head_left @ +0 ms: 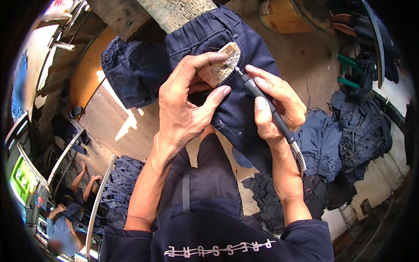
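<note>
Fingers (pixel 261 105) of my right hand (pixel 288 107) are closed round the pen tool (pixel 282 125), its metal tip right at the template's right edge. Left hand (pixel 181 102): thumb and forefinger wide apart, forefinger on the template (pixel 214 75), thumb just by its lower end. Looks like pressing, not pinching. Template is on the dark trousers (pixel 244 124), below the waistband; trousers are at the end of the board (pixel 179 13).

Step in hand, my read: working the tip along the template's edge. Next move calls for template pinned, tip tight to that edge, cable (pixel 300 156) free to follow.

Further out: folded pair (pixel 135 72) to the left, clothes heap (pixel 321 144) and green stool (pixel 348 70) to the right, co-worker (pixel 61 229) lower left.

Hard to make out: tip contact and any mark, too small. Left hand's other fingers mostly hidden, can't tell what they touch. Can't tell if the trousers go round the board or just lie on it. Cable runs out of sight by my forearm. Legs (pixel 345 24) top right, rest cut off.
</note>
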`<action>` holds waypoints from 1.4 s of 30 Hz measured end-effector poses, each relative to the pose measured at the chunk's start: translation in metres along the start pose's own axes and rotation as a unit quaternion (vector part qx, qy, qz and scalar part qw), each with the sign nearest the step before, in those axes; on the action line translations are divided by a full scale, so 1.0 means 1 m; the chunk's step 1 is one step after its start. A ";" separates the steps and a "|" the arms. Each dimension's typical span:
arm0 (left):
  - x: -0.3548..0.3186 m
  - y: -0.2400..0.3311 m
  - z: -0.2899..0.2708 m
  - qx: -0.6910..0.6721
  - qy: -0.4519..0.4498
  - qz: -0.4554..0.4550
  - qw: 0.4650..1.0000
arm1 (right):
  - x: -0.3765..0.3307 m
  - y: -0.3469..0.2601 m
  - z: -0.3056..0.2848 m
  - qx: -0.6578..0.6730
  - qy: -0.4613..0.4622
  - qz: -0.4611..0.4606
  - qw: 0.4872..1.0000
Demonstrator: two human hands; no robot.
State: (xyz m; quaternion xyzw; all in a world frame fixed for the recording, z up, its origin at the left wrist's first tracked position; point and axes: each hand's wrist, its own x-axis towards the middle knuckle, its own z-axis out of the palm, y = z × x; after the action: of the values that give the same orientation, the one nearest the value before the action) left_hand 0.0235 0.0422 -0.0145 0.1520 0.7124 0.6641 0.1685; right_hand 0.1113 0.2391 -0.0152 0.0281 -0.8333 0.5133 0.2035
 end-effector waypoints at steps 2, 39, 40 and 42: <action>0.001 -0.001 -0.001 0.010 -0.006 0.009 1.000 | 0.001 0.003 0.001 -0.005 0.003 -0.014 1.000; 0.004 -0.011 -0.008 0.024 -0.055 0.005 0.998 | -0.004 0.005 -0.002 -0.035 -0.046 0.008 0.998; 0.004 -0.011 -0.008 0.022 -0.053 0.002 0.998 | -0.005 0.004 -0.002 -0.040 -0.046 0.007 0.998; 0.004 -0.011 -0.008 0.021 -0.053 0.001 0.998 | -0.006 0.006 -0.002 -0.043 -0.046 0.001 0.998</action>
State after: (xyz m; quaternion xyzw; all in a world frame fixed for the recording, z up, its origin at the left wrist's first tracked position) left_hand 0.0166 0.0362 -0.0253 0.1912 0.7161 0.6401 0.2023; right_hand 0.1155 0.2430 -0.0219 0.0418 -0.8631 0.4756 0.1649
